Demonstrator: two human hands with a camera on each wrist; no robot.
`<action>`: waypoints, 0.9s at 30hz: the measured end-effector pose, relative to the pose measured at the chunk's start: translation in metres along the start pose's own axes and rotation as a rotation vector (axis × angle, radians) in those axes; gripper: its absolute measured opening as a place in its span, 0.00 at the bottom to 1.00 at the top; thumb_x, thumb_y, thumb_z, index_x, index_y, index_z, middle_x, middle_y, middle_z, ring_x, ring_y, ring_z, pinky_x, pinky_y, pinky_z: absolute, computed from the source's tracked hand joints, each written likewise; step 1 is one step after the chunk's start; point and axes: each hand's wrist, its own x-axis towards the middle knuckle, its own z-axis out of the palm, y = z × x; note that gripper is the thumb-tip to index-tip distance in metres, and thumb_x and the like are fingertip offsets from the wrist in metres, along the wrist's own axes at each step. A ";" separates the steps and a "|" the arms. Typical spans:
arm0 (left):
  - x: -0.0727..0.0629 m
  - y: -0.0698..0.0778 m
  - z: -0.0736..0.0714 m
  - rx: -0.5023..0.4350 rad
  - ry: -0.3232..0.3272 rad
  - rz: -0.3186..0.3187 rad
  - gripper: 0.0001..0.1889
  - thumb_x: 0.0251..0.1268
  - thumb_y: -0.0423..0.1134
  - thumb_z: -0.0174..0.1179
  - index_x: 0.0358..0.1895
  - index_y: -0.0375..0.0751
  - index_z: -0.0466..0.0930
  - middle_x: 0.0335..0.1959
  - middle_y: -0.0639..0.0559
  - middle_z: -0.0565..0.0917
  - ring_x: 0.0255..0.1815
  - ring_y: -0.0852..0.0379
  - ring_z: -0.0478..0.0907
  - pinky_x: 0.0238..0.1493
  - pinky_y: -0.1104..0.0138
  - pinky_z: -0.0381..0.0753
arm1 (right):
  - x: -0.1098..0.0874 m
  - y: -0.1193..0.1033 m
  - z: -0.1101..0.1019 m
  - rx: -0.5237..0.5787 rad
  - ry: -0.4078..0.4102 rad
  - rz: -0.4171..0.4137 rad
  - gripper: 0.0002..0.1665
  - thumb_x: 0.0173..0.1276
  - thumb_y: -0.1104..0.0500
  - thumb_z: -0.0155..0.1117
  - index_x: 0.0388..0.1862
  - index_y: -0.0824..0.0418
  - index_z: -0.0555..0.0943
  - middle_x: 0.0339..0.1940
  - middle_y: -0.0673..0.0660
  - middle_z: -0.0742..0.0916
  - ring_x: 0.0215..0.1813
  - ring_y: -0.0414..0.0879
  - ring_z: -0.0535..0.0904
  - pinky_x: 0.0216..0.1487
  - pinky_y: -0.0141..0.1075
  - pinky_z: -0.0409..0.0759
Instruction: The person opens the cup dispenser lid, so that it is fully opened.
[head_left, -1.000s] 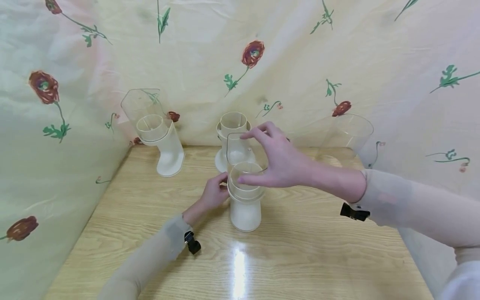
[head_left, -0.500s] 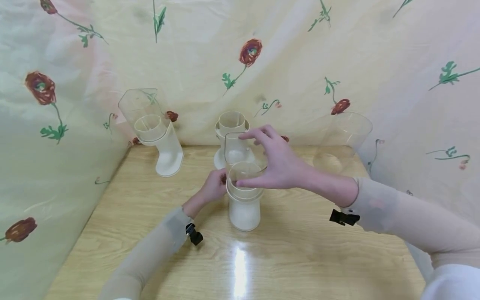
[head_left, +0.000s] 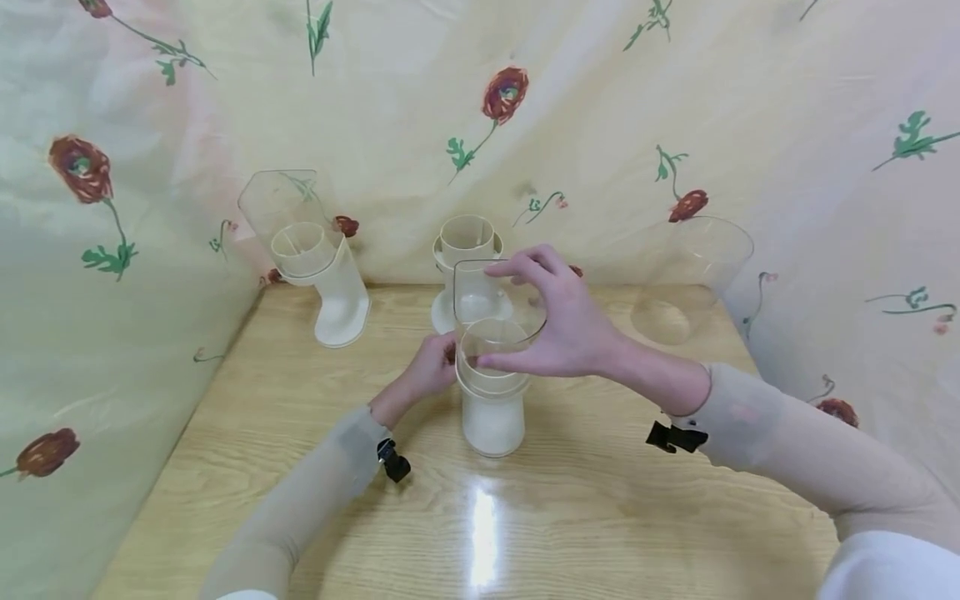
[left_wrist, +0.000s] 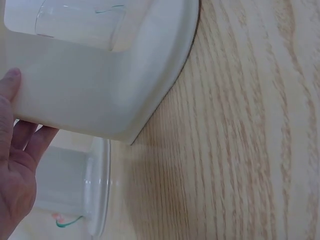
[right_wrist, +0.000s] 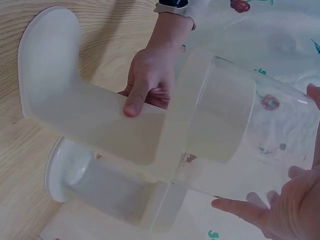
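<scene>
A white plastic stand (head_left: 492,425) with a ring-shaped holder stands on the table. A clear cylinder (right_wrist: 285,132) sits in its ring, around the stand's inner collar. My left hand (head_left: 431,367) grips the stand's upright, with the thumb on one face in the right wrist view and the fingers partly hidden. Around the clear cylinder's upper end my right hand (head_left: 562,321) is spread, with thumb and fingers curled on opposite sides.
Back left, another white stand (head_left: 341,292) carries a clear cylinder (head_left: 273,196). A third white stand (head_left: 442,312) is close behind the held one. At the right rear stands a loose clear cylinder (head_left: 663,321). Flowered curtains (head_left: 375,125) border the wooden table (head_left: 600,500).
Both hands stay at the stand and its cylinder. My right forearm has shifted slightly left and down in the head view, which itself moved a little.
</scene>
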 end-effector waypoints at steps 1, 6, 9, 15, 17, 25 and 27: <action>0.001 0.000 0.000 0.007 -0.001 0.001 0.06 0.63 0.21 0.66 0.42 0.26 0.83 0.28 0.37 0.87 0.27 0.63 0.77 0.30 0.74 0.82 | 0.001 0.001 0.000 0.004 0.014 -0.015 0.54 0.37 0.39 0.93 0.66 0.50 0.81 0.60 0.54 0.81 0.61 0.47 0.78 0.59 0.45 0.80; 0.003 0.004 -0.003 0.039 -0.021 -0.026 0.04 0.63 0.21 0.65 0.40 0.25 0.83 0.26 0.38 0.85 0.27 0.62 0.75 0.28 0.75 0.78 | 0.005 0.001 -0.001 0.025 0.028 -0.041 0.52 0.34 0.41 0.94 0.64 0.50 0.86 0.57 0.56 0.82 0.60 0.47 0.78 0.56 0.45 0.81; 0.002 0.006 -0.005 0.068 -0.026 -0.037 0.05 0.64 0.21 0.64 0.41 0.25 0.84 0.26 0.39 0.84 0.26 0.62 0.74 0.28 0.75 0.77 | 0.009 -0.001 -0.002 0.004 -0.011 -0.024 0.52 0.35 0.38 0.93 0.65 0.46 0.86 0.58 0.55 0.80 0.62 0.46 0.78 0.56 0.46 0.80; 0.003 0.004 -0.003 0.088 -0.008 -0.005 0.07 0.63 0.20 0.61 0.42 0.25 0.84 0.27 0.38 0.86 0.26 0.59 0.76 0.28 0.74 0.79 | 0.013 -0.005 -0.004 -0.044 -0.057 0.004 0.53 0.37 0.37 0.92 0.68 0.41 0.85 0.60 0.55 0.78 0.64 0.47 0.77 0.50 0.45 0.73; 0.003 0.001 -0.002 0.092 0.002 0.005 0.08 0.61 0.19 0.60 0.42 0.25 0.84 0.27 0.38 0.86 0.26 0.59 0.76 0.28 0.74 0.79 | 0.013 -0.005 -0.004 -0.043 -0.059 0.003 0.53 0.38 0.37 0.92 0.68 0.41 0.85 0.60 0.55 0.78 0.64 0.47 0.77 0.51 0.46 0.72; 0.003 0.001 -0.004 0.014 -0.024 -0.023 0.04 0.66 0.24 0.66 0.42 0.27 0.84 0.27 0.39 0.85 0.27 0.63 0.75 0.28 0.74 0.78 | 0.006 0.001 -0.008 0.107 0.007 -0.009 0.54 0.36 0.49 0.95 0.69 0.47 0.84 0.60 0.58 0.77 0.62 0.49 0.75 0.60 0.48 0.89; 0.003 0.002 -0.006 -0.012 -0.018 -0.033 0.05 0.67 0.27 0.70 0.41 0.28 0.85 0.28 0.40 0.86 0.28 0.62 0.76 0.29 0.73 0.79 | 0.005 0.002 -0.010 0.131 0.036 -0.016 0.55 0.35 0.52 0.95 0.69 0.49 0.84 0.60 0.59 0.77 0.61 0.50 0.75 0.58 0.48 0.90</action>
